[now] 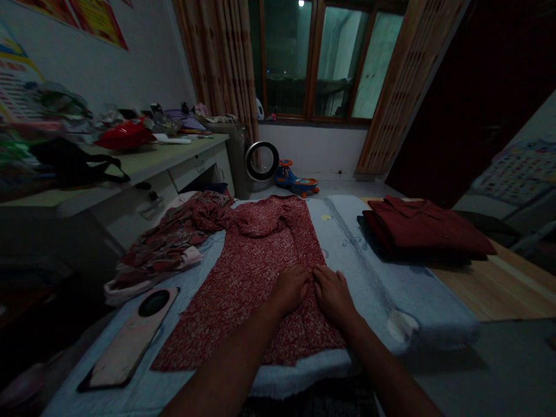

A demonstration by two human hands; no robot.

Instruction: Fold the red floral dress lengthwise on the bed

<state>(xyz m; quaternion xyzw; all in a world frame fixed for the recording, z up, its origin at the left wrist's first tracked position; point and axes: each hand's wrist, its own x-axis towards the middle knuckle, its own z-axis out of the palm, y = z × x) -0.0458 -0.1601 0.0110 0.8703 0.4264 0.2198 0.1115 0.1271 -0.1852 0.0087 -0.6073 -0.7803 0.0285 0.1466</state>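
Observation:
A dark red dress (256, 260) with a fine pale pattern lies spread on a light blue cloth. Its wide hem faces me, and its upper part is bunched or folded over at the far end. On its right half, my left hand (292, 288) has its fingers curled down onto the fabric. Close beside it, at the dress's right edge, my right hand (333, 292) also grips the fabric with bent fingers. The fingertips of both hands are partly hidden. Left of the dress lies a crumpled patterned garment (174, 234).
A large phone (130, 339) rests on the blue cloth (365, 289) at the front left. Folded dark red clothes (425, 229) are stacked at the right, partly over a wooden surface (499, 284). A cluttered desk (169, 159) stands left; a ride-on toy (297, 180) is beyond.

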